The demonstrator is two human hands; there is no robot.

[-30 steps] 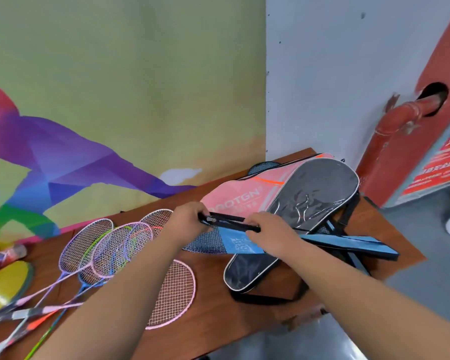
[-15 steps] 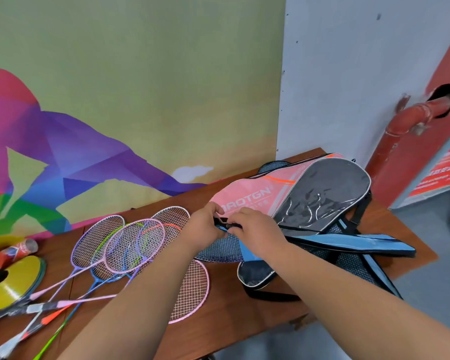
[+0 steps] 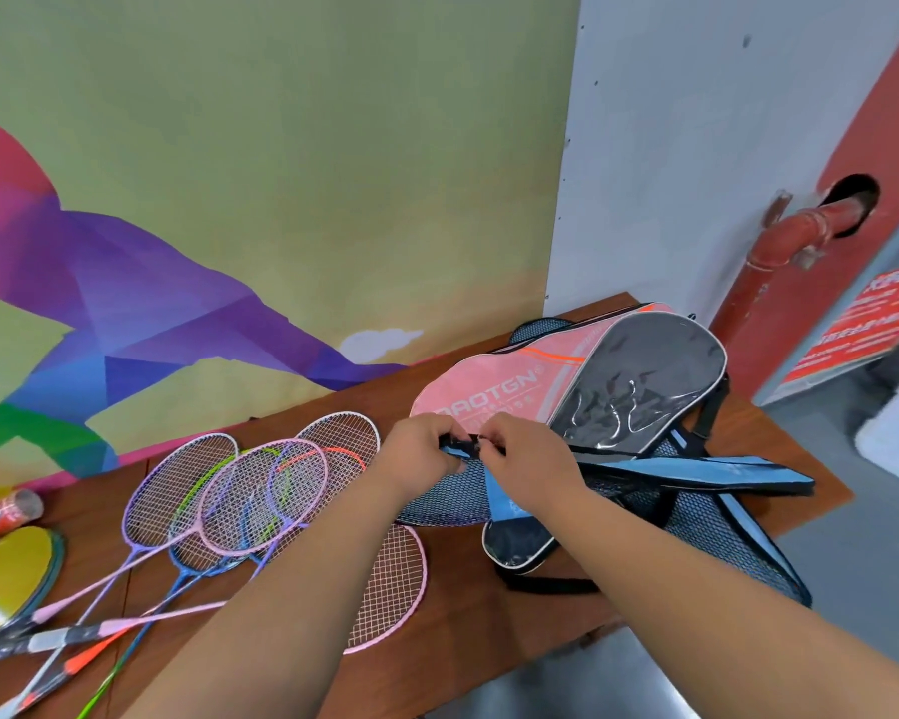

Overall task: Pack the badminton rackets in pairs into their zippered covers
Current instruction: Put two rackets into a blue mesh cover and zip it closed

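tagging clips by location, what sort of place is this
Probably a sports hall or club corner: a colourful mural, badminton rackets and covers on a table, a shuttlecock tube.

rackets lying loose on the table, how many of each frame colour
lilac racket: 1
pink rackets: 2
green racket: 1
blue racket: 1
white racket: 1
orange racket: 1
total: 7
The heads overlap, so another could be hidden underneath.
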